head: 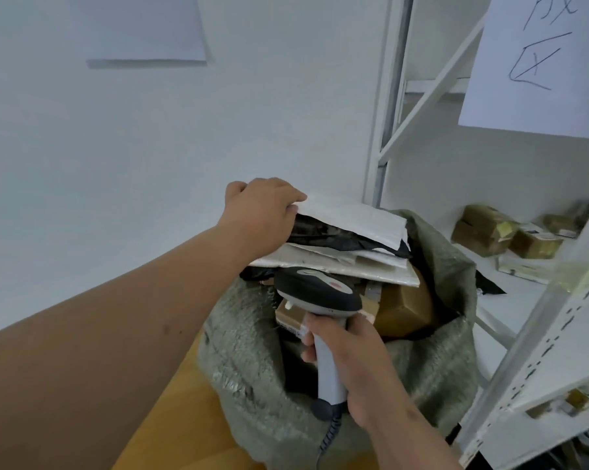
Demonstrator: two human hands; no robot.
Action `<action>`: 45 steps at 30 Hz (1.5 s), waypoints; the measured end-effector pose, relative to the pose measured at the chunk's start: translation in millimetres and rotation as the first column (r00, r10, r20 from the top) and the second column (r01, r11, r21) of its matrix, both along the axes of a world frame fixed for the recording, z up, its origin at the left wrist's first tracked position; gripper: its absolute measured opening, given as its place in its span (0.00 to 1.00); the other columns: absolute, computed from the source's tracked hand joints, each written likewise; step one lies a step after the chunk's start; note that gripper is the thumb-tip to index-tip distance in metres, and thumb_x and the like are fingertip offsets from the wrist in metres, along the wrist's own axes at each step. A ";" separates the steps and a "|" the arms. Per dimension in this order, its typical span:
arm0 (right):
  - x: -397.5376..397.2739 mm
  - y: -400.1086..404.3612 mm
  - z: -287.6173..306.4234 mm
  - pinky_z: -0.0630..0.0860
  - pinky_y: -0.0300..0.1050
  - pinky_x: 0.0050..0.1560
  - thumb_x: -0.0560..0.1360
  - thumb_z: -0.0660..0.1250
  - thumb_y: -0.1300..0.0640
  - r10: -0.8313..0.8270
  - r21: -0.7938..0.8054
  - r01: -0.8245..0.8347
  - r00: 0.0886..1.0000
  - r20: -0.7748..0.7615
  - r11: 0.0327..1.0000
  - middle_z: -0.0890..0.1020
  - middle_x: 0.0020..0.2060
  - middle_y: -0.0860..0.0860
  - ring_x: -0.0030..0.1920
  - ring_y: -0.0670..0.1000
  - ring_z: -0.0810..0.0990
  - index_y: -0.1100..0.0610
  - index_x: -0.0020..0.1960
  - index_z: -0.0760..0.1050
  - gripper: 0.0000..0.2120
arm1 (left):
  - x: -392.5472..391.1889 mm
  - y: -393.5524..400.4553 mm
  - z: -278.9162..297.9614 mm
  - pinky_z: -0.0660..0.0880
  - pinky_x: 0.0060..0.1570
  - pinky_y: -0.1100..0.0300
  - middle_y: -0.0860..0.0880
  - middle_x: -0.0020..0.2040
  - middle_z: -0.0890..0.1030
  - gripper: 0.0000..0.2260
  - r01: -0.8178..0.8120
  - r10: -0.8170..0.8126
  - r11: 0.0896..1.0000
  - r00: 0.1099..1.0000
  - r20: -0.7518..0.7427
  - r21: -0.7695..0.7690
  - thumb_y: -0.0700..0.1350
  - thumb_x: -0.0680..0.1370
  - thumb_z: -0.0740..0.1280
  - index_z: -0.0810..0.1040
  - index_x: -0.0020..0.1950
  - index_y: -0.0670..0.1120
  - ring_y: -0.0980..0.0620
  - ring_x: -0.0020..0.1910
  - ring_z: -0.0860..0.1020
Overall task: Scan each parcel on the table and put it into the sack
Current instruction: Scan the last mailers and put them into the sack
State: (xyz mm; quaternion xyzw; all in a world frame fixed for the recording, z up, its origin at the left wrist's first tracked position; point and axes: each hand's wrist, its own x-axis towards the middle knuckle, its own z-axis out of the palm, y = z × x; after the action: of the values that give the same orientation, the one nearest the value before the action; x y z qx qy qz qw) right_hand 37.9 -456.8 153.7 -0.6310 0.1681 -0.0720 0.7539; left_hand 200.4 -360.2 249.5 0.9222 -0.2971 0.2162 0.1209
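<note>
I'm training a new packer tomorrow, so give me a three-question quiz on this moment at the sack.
1. True or false: the right hand grips the scanner.
2. What does the left hand hold? A) a brown box B) a white mailer C) the sack's rim
3. Fill in: the mailer sits on top of the parcels piled in the ___.

Key: 1 true; 2 B; 3 sack.

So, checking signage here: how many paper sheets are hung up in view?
2: a blank sheet on the wall at upper left, and a handwritten sheet on the shelving at upper right. Others may lie outside the frame.
</note>
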 end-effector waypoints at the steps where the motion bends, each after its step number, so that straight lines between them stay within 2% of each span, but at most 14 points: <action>1: 0.0 8.9 0.6 0.77 0.44 0.39 0.76 0.71 0.59 0.014 0.001 -0.014 1.000 0.011 1.000 0.81 0.33 0.52 0.32 0.49 0.78 0.55 0.50 0.79 0.03 | -1.0 12.7 -0.8 0.52 0.68 0.53 0.58 0.70 0.72 0.16 -0.016 0.016 0.999 1.000 0.004 -0.031 0.48 0.83 0.56 0.75 0.68 0.59 0.56 0.71 0.66; 4: 0.7 41.6 -2.6 0.77 0.45 0.40 0.77 0.70 0.59 0.064 -0.067 -0.062 0.998 0.028 0.996 0.80 0.34 0.54 0.33 0.50 0.78 0.55 0.51 0.79 0.04 | -6.6 61.3 -9.7 0.53 0.68 0.54 0.58 0.69 0.73 0.16 -0.081 0.080 0.991 0.997 -0.016 -0.108 0.48 0.83 0.57 0.76 0.67 0.58 0.56 0.70 0.67; 8: 6.5 100.7 -18.7 0.79 0.54 0.47 0.76 0.69 0.58 0.133 -0.150 -0.132 0.991 -0.003 0.980 0.80 0.34 0.54 0.34 0.51 0.79 0.59 0.50 0.78 0.05 | -13.8 147.3 -38.1 0.54 0.69 0.52 0.57 0.69 0.73 0.15 -0.191 0.181 0.977 0.977 -0.109 -0.097 0.49 0.83 0.57 0.75 0.67 0.58 0.54 0.69 0.68; 12: 9.9 179.8 -39.4 0.79 0.52 0.47 0.76 0.69 0.58 0.184 -0.139 -0.191 0.981 -0.063 0.972 0.80 0.33 0.53 0.33 0.50 0.79 0.58 0.49 0.79 0.04 | -25.2 245.6 -77.0 0.56 0.69 0.52 0.57 0.70 0.73 0.15 -0.301 0.290 0.954 0.934 -0.207 -0.020 0.51 0.83 0.58 0.74 0.68 0.59 0.54 0.69 0.69; 15: 10.8 243.6 -57.1 0.77 0.55 0.48 0.76 0.69 0.57 0.253 -0.126 -0.268 0.960 -0.120 0.955 0.80 0.35 0.55 0.34 0.52 0.79 0.59 0.48 0.78 0.05 | -37.4 320.5 -106.2 0.56 0.68 0.52 0.57 0.71 0.72 0.16 -0.375 0.371 0.926 0.888 -0.273 0.040 0.51 0.83 0.57 0.73 0.70 0.58 0.54 0.70 0.68; 20: 8.9 336.9 -86.0 0.75 0.48 0.41 0.77 0.69 0.57 0.321 -0.064 -0.339 0.925 -0.203 0.939 0.78 0.36 0.54 0.33 0.51 0.77 0.59 0.51 0.76 0.06 | -59.7 424.5 -148.3 0.58 0.67 0.53 0.57 0.71 0.71 0.16 -0.483 0.498 0.865 0.793 -0.351 0.138 0.51 0.83 0.56 0.72 0.70 0.59 0.54 0.69 0.69; 23: 7.5 375.3 -100.1 0.75 0.48 0.42 0.78 0.69 0.56 0.367 -0.022 -0.383 0.899 -0.239 0.923 0.77 0.37 0.55 0.34 0.52 0.77 0.60 0.55 0.77 0.09 | -67.6 466.6 -164.4 0.59 0.68 0.51 0.55 0.72 0.70 0.17 -0.508 0.547 0.836 0.740 -0.391 0.209 0.51 0.83 0.56 0.71 0.71 0.58 0.52 0.70 0.68; 31: 47.2 427.1 -132.9 0.73 0.52 0.42 0.79 0.69 0.53 0.374 0.052 -0.380 0.863 -0.338 0.923 0.75 0.40 0.57 0.36 0.55 0.74 0.56 0.58 0.76 0.10 | -56.6 521.3 -202.3 0.58 0.70 0.48 0.54 0.74 0.67 0.17 -0.538 0.623 0.781 0.642 -0.447 0.317 0.52 0.84 0.55 0.68 0.73 0.57 0.50 0.73 0.65; 37: 92.8 444.3 -167.0 0.72 0.53 0.44 0.80 0.67 0.53 0.374 0.162 -0.338 0.809 -0.452 0.927 0.72 0.43 0.57 0.42 0.57 0.71 0.57 0.58 0.74 0.10 | -26.9 534.9 -225.5 0.59 0.71 0.47 0.54 0.73 0.68 0.18 -0.519 0.638 0.770 0.611 -0.469 0.372 0.52 0.84 0.55 0.68 0.73 0.57 0.50 0.73 0.65; 42: 131.5 454.2 -197.3 0.71 0.52 0.44 0.80 0.68 0.51 0.345 0.162 -0.308 0.756 -0.556 0.937 0.74 0.43 0.56 0.43 0.56 0.74 0.59 0.58 0.73 0.13 | -1.3 538.7 -256.1 0.58 0.72 0.46 0.53 0.74 0.67 0.18 -0.483 0.626 0.780 0.592 -0.507 0.398 0.53 0.84 0.55 0.67 0.74 0.56 0.49 0.73 0.64; 45: 146.7 458.5 -215.7 0.71 0.52 0.46 0.80 0.66 0.51 0.320 0.151 -0.290 0.721 -0.615 0.945 0.74 0.42 0.55 0.43 0.55 0.74 0.58 0.55 0.73 0.11 | 7.5 540.0 -280.6 0.58 0.72 0.46 0.53 0.75 0.66 0.18 -0.456 0.618 0.786 0.554 -0.558 0.417 0.52 0.84 0.55 0.66 0.75 0.56 0.49 0.74 0.63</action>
State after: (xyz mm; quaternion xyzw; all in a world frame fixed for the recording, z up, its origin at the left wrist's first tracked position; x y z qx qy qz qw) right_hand 184.6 1.7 -62.0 -0.6205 0.3066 0.2725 0.6684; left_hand 208.0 179.8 -31.1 0.9886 0.0423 -0.1384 0.0420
